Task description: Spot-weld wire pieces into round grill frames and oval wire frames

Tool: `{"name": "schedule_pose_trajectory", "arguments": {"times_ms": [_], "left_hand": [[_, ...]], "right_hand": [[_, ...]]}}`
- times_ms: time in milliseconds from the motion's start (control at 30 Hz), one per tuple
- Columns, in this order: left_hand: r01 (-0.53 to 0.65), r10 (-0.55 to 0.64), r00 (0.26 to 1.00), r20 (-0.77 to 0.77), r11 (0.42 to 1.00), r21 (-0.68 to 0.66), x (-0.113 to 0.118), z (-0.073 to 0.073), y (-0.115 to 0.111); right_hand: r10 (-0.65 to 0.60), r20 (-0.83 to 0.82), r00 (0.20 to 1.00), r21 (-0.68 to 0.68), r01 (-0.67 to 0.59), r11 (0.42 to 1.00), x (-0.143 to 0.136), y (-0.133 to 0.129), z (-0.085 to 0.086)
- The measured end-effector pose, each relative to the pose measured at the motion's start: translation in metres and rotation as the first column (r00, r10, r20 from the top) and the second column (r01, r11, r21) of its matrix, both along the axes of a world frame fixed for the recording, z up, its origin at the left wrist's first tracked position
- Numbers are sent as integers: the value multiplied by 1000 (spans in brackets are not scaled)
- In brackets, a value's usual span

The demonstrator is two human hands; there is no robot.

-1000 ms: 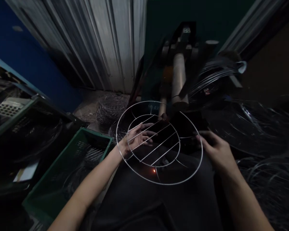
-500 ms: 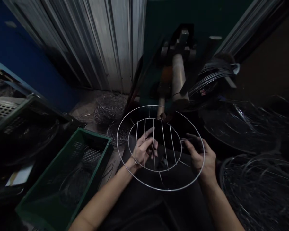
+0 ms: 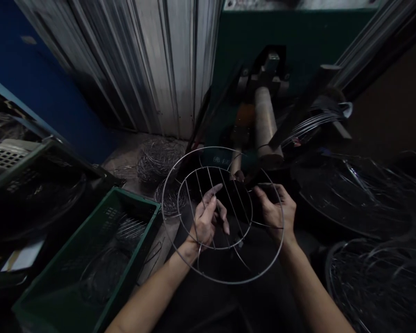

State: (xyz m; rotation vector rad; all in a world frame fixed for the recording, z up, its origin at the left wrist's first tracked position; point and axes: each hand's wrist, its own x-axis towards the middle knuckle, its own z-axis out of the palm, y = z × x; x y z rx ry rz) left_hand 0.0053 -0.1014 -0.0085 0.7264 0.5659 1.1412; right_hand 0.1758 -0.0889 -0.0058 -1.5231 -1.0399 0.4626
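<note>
Dimly lit, with a green machine (image 3: 298, 34) at one o'clock and a green crate (image 3: 50, 282) at eight. Held just below centre, toward six o'clock: a round wire rack (image 3: 230, 199), pinched at its two-o'clock spoke (image 3: 250, 191) by the right hand (image 3: 277, 215); behind its bars, the left hand (image 3: 208, 217), fingers loosely curled, grip unclear.

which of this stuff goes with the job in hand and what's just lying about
In the job:
wire rack, at the hands
left hand and right hand
machine, probably, as the rack overlaps its lower arm in view

Apparently lying about:
tangled wire on the floor
green crate, though the wire pieces inside may be related
</note>
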Motion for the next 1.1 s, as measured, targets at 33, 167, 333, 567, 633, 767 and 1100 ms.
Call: {"name": "schedule_pose_trajectory", "arguments": {"times_ms": [33,167,333,567,633,767,1100], "left_hand": [[0,0,1000,2,1000,-2,1,1,1],[-16,16,1000,4,1000,-7,5,4,8],[-31,31,1000,-3,999,-6,7,6,14],[-41,41,999,9,999,-8,6,4,17],[-43,43,999,5,999,-5,6,3,18],[-54,54,998,-19,999,0,7,2,15],[262,-262,955,-141,965,-21,-17,6,44]], "right_hand": [[-2,12,1000,2,2,1000,0,2,0],[8,29,1000,7,-8,1000,5,10,2],[36,42,998,5,-36,999,7,19,5],[50,40,998,-4,-50,999,6,22,7],[55,38,998,-2,-55,998,6,23,8],[75,17,997,14,-75,997,3,29,6],[191,19,981,-76,-189,979,26,-26,7]]}}
